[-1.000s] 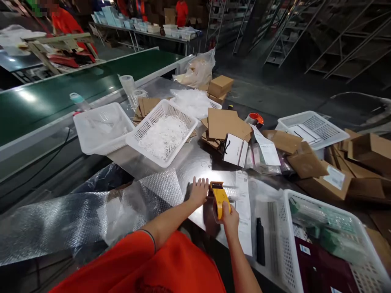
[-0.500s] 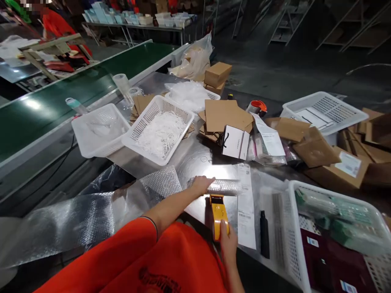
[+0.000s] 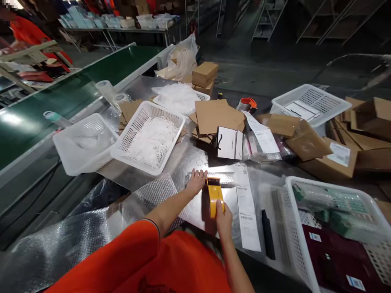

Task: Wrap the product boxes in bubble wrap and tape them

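A narrow bubble-wrapped bundle point(image 3: 226, 178) lies crosswise on the metal table in front of me. My left hand point(image 3: 197, 182) rests on its left part with the fingers spread. In my right hand point(image 3: 224, 217) is a yellow tape dispenser point(image 3: 215, 198), gripped by its near end. The dispenser's dark head touches or almost touches the bundle, just right of my left fingers; which of the two I cannot tell. Beside the bundle runs a strip of printed labels point(image 3: 247, 219). A loose bubble wrap sheet point(image 3: 157, 190) passes under or beside my left forearm.
A black marker-like object point(image 3: 268, 234) lies near the right basket point(image 3: 291, 219) of wrapped items. Behind stand a white shopping bag point(image 3: 229, 142), cardboard sheets point(image 3: 218, 116) and a basket of shredded paper point(image 3: 114, 151). A green conveyor point(image 3: 91, 81) runs along the left.
My right hand has pushed the tape dispenser forward and slightly left, up to the bundle. My left hand has shifted slightly left, its fingers now spread. The whole view has turned a little.
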Demonstrator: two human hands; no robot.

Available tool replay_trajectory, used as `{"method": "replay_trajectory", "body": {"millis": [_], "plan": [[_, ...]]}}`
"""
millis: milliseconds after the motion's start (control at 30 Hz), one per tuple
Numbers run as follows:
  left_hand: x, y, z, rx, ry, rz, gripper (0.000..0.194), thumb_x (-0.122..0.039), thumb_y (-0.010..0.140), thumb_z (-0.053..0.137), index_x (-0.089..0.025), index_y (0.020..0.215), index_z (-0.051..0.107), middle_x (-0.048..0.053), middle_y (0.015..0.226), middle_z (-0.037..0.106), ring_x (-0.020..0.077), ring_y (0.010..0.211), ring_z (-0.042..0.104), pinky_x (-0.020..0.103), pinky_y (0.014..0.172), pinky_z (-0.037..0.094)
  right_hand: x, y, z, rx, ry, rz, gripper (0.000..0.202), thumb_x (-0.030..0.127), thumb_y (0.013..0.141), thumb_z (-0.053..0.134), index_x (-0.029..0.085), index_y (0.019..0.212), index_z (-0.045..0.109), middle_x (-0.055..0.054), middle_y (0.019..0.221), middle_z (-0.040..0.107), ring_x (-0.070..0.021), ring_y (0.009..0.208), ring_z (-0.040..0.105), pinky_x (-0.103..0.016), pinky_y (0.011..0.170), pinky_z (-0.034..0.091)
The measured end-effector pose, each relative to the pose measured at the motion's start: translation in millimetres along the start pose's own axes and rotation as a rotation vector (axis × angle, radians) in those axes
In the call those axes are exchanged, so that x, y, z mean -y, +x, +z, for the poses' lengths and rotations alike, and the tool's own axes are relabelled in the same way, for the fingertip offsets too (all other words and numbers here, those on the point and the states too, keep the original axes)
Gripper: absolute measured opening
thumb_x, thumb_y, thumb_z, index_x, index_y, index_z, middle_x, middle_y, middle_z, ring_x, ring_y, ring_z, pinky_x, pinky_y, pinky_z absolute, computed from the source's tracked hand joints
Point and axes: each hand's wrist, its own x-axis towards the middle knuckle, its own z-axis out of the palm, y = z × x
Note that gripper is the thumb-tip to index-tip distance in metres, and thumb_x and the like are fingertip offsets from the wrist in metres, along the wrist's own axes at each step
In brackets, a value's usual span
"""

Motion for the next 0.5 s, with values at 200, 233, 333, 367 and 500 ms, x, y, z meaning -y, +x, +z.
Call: {"method": "replay_trajectory", "body": {"millis": [200, 233, 333, 367, 500], "plan": [[18, 20, -18.5, 0.144, -0.104, 0.072, 0.087, -0.016, 0.079, 0.073, -0.017, 0.155, 0.032, 0.019, 0.151, 0.050, 0.0340, 0.132, 0.054, 0.048, 0.112, 0.040, -28, -29, -9, 0.010, 0.008, 0.048, 0.072, 0.092, 0.071, 0.039, 0.023, 0.068, 0.059, -0.007, 0.064, 0.064, -0.0245, 0.063, 0.058, -0.037, 0.060, 0.047], [23, 24, -24.0, 0.199, -0.173, 0.071, 0.090, -0.020, 0.076, 0.077, -0.019, 0.155, 0.033, 0.018, 0.147, 0.054, 0.0334, 0.128, 0.057, 0.044, 0.108, 0.044, -26, -25, -9, 0.007, 0.008, 0.044, 0.071, 0.092, 0.071, 0.040, 0.023, 0.068, 0.059, -0.007, 0.064, 0.064, -0.0243, 0.063, 0.058, -0.037, 0.059, 0.047], [42, 35, -41.4, 0.412, -0.405, 0.054, 0.089, -0.033, 0.069, 0.085, -0.023, 0.147, 0.044, 0.009, 0.137, 0.064, 0.0295, 0.120, 0.063, 0.035, 0.097, 0.051, -6, -3, -10, 0.016, 0.010, 0.025, 0.065, 0.088, 0.070, 0.046, 0.024, 0.066, 0.056, -0.004, 0.060, 0.061, -0.0227, 0.059, 0.057, -0.035, 0.054, 0.047], [49, 39, -46.9, 0.461, -0.454, 0.047, 0.084, -0.035, 0.069, 0.085, -0.023, 0.143, 0.049, 0.007, 0.135, 0.065, 0.0282, 0.119, 0.063, 0.034, 0.097, 0.051, 3, 7, -10, 0.034, 0.017, 0.038, 0.063, 0.086, 0.070, 0.048, 0.024, 0.066, 0.056, -0.004, 0.059, 0.060, -0.0222, 0.057, 0.057, -0.034, 0.051, 0.047], [58, 38, -57.6, 0.319, -0.365, -0.007, 0.075, -0.034, 0.075, 0.081, -0.024, 0.142, 0.052, 0.011, 0.144, 0.058, 0.0306, 0.130, 0.055, 0.044, 0.112, 0.040, 30, 40, -4, 0.108, 0.040, 0.143, 0.057, 0.079, 0.069, 0.051, 0.023, 0.069, 0.058, -0.004, 0.060, 0.059, -0.0211, 0.054, 0.057, -0.031, 0.041, 0.045]]}}
